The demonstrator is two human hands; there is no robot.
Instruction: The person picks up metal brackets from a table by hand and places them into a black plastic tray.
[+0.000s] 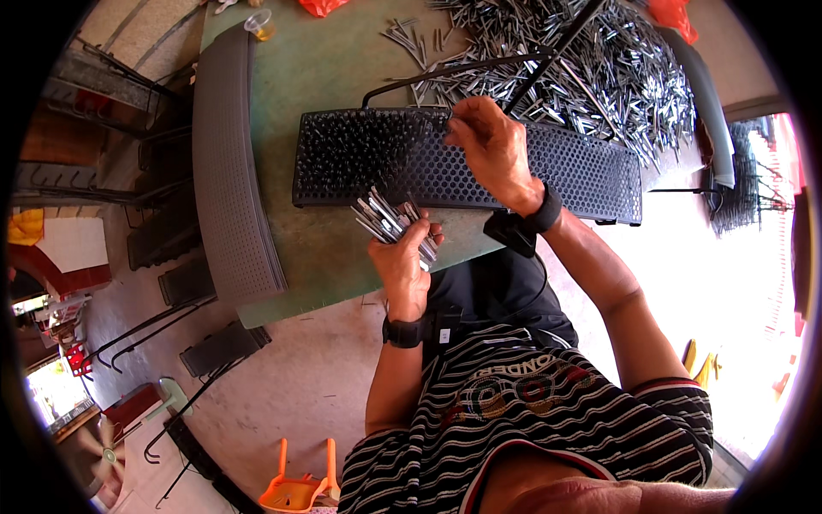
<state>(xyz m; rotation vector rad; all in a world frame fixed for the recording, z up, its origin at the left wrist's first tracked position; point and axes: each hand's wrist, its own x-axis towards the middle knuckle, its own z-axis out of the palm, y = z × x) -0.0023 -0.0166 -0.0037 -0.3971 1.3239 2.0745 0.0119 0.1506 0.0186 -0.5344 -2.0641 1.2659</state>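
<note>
While the green table (317,265) carries the work, its far right corner lies under heaped rods (634,86), loose metal pieces pointing every way. Along the table's left edge lie long grey perforated sheets (224,163). Close to the near edge sits the black rack (548,167), long and perforated; rods appear to stand packed in its left part, while the holes (612,180) toward its right end show none.

Over the rack's middle, by the border of the filled part, hangs the right hand (497,150), thumb and fingers drawn near one another; whether they pinch a rod cannot be told. At the rack's near side, the left hand (402,257) is clamped around a bunch (381,214) of rods, their ends fanning toward the rack.

To do this well, the bunch is probably best held loosely enough for one rod to slide free, yet firmly enough that none spill over the near edge. Each rod should likely be taken near its top, lowered straight and seated before release, working hole by hole from the filled border so that fingers miss the standing neighbours.
</note>
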